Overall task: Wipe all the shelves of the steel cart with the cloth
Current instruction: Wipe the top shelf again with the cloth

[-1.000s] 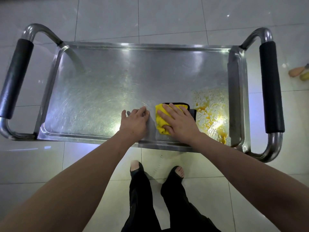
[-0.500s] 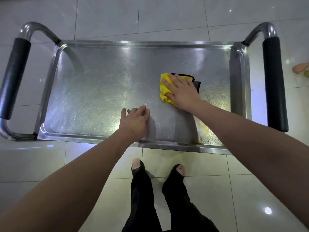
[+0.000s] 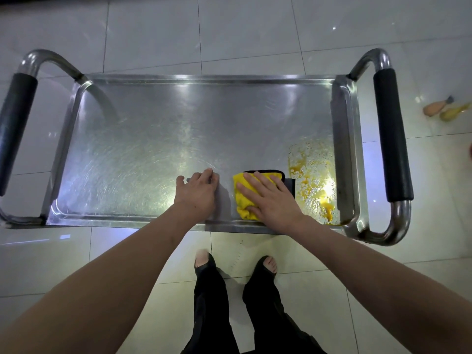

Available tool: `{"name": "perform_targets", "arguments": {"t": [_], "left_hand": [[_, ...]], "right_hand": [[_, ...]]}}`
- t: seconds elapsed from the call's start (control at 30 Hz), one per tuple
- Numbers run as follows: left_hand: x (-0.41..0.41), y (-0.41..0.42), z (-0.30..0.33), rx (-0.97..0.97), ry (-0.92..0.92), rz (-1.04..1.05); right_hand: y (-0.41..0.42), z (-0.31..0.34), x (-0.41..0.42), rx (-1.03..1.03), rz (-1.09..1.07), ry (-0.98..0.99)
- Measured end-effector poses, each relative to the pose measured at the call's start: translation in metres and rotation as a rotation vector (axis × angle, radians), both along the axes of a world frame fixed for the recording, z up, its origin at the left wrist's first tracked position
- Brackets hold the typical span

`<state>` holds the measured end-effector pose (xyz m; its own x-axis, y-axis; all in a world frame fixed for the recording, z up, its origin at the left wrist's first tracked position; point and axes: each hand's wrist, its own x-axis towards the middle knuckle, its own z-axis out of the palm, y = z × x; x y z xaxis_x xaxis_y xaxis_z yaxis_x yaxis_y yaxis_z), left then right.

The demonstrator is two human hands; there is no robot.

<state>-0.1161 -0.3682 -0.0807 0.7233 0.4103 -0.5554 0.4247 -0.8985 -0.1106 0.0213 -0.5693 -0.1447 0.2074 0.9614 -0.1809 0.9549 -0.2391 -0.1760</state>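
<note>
On the near right of the scratched steel cart's top shelf (image 3: pixel 178 129), the right hand (image 3: pixel 270 200) is pressing flat on the folded yellow cloth (image 3: pixel 242 198). The left hand (image 3: pixel 196 192), fingers relaxed, is bracing beside it. The orange spill (image 3: pixel 314 180), just right, probably needs wiping next. Pale glossy floor tiles (image 3: pixel 255 29) are surrounding the cart.

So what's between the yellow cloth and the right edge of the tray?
In the head view, an orange-yellow spill covers the steel between the cloth and the tray's right rim.
</note>
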Motion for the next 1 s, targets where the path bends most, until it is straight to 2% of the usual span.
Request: {"name": "perform_targets", "arguments": {"t": [0.1, 0.27, 0.47, 0.67, 1.0], "left_hand": [[-0.002, -0.001, -0.002, 0.010, -0.024, -0.001], [-0.003, 0.000, -0.005, 0.010, -0.016, 0.000], [-0.004, 0.001, -0.003, 0.000, -0.004, -0.003], [0.000, 0.006, -0.003, -0.008, 0.003, -0.016], [0.002, 0.004, -0.005, -0.013, -0.006, 0.001]], "right_hand": [[0.006, 0.001, 0.012, -0.020, 0.017, 0.008], [0.038, 0.007, 0.066, -0.059, -0.099, 0.057], [0.076, 0.011, 0.120, -0.096, -0.167, 0.028], [0.061, 0.010, 0.094, -0.098, -0.162, 0.026], [0.003, 0.000, 0.010, -0.069, -0.003, 0.084]]}}
